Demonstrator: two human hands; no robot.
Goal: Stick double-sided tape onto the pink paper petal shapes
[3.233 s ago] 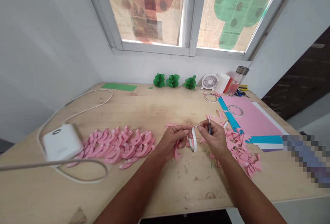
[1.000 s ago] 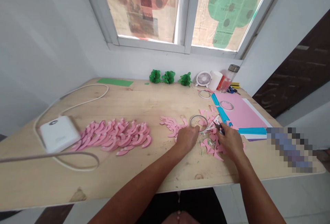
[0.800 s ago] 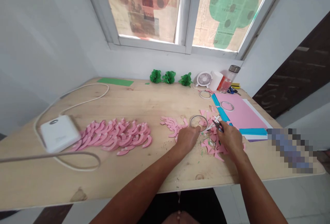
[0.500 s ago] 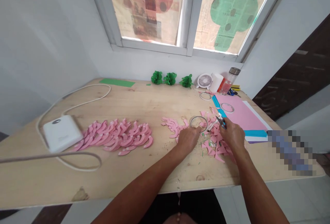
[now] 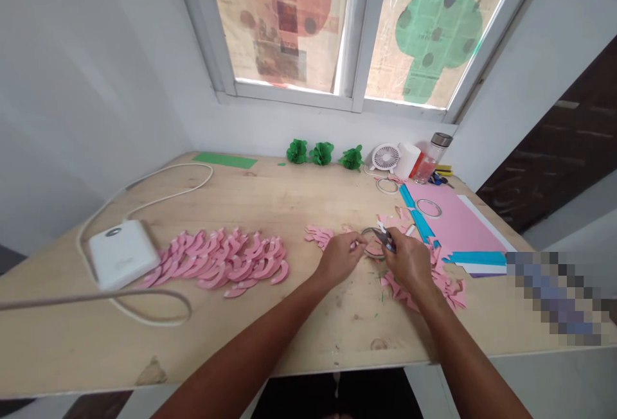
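My left hand (image 5: 340, 256) is closed at the fingertips on the near-left edge of a thin roll of tape (image 5: 371, 254), above the middle of the table. My right hand (image 5: 411, 261) grips a small pair of dark scissors (image 5: 385, 239), whose blades point up and left across the ring of tape. A bit of white (image 5: 381, 227) shows by the blade tips. Pink paper offcuts (image 5: 450, 287) lie under and around my right hand. Beyond my left hand is a small group of cut pink curved pieces (image 5: 318, 236), partly hidden by it.
Overlapping rows of pink paper curves (image 5: 226, 261) lie left, beside a white power bank (image 5: 123, 255) with a looping cable. Green paper balls (image 5: 322, 153), a small fan (image 5: 385, 158) and a bottle (image 5: 434, 159) stand along the back. Pink sheets (image 5: 453, 220) lie right, bearing another tape roll (image 5: 428, 208).
The hands have drawn closer together. The scissors have moved left from over the offcuts to the tape roll, which has tilted between the hands. The view has shifted slightly.
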